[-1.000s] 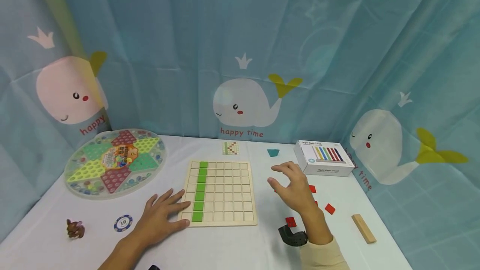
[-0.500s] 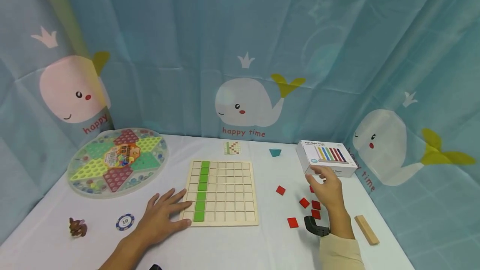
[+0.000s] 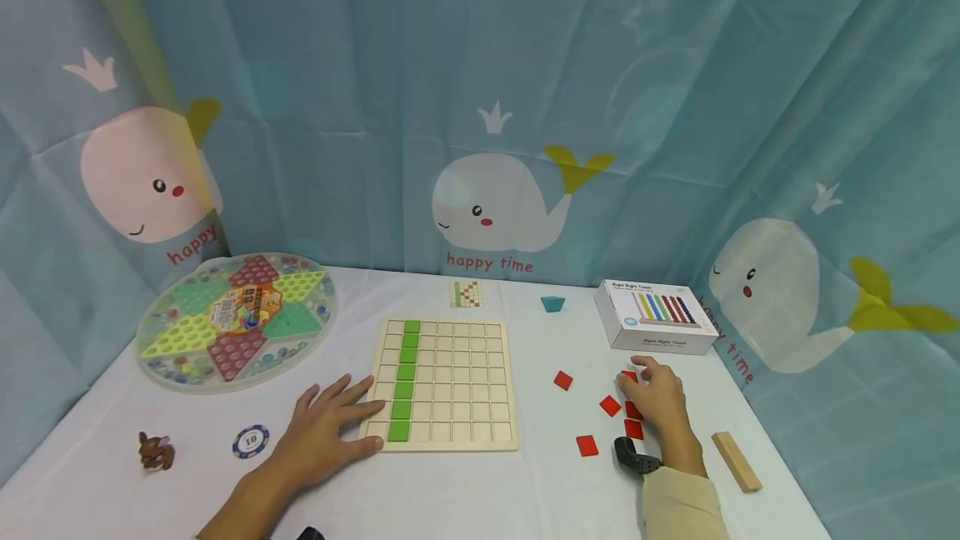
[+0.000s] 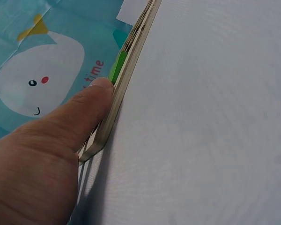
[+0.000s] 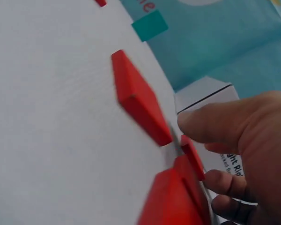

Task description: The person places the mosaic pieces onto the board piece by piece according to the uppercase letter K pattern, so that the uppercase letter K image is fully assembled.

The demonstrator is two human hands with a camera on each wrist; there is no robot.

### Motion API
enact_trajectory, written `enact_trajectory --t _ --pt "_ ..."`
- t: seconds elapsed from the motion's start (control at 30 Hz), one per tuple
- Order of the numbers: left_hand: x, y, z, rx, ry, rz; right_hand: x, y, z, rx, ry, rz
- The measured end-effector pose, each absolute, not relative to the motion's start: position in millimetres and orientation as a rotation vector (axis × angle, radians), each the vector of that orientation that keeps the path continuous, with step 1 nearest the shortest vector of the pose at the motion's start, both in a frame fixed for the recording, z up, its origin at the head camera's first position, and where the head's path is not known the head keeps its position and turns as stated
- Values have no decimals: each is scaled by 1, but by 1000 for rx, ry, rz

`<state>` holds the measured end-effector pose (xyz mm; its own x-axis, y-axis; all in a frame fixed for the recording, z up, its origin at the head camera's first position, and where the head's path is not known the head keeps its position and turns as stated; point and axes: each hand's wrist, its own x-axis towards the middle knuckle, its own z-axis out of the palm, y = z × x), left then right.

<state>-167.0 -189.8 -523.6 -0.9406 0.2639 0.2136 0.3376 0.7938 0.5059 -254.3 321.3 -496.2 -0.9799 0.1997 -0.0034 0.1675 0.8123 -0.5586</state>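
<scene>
My left hand [image 3: 327,425] rests on the left edge of a wooden grid board [image 3: 462,387], fingers spread. In the left wrist view its thumb [image 4: 91,105] lies along the board's edge by a green tile [image 4: 118,66]. Green square tiles [image 3: 405,372] fill most of one column of the board. My right hand [image 3: 660,400] is low over the scattered red tiles, thumb and index finger apart around one red tile [image 3: 629,376]. A gap shows between the right thumb [image 5: 201,124] and that red tile [image 5: 193,157] in the right wrist view.
More red tiles [image 3: 610,405] lie right of the board. Behind them stand a white box [image 3: 656,333] and a teal piece [image 3: 552,304]; a wooden block [image 3: 737,462] lies far right. A patterned card [image 3: 467,294], Chinese checkers board [image 3: 238,323], poker chip [image 3: 251,442] and brown figurine [image 3: 156,452] are around.
My right hand has moved right from beside the board, then down to the red tiles near the white box. The left hand stays on the board.
</scene>
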Motion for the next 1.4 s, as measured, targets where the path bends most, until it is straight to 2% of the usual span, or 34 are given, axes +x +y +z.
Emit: enact_trajectory --t 0.27,0.5,0.7,0.93,1.4 --pt "-166 -189 -522 -478 -2860 -846 -256 319 -502 -297 -2927 798" --pt "-167 -190 -522 -488 -2856 -826 -249 319 -499 -462 -2948 759" --pt "-168 -191 -522 -494 -2838 -832 -251 318 -499 -430 -2964 705" --pt "-167 -190 -525 -489 -2840 -856 -250 316 -500 -454 -2796 841" --pt "-165 -189 -522 -488 -2832 -867 -254 278 -460 -74 -2638 998"
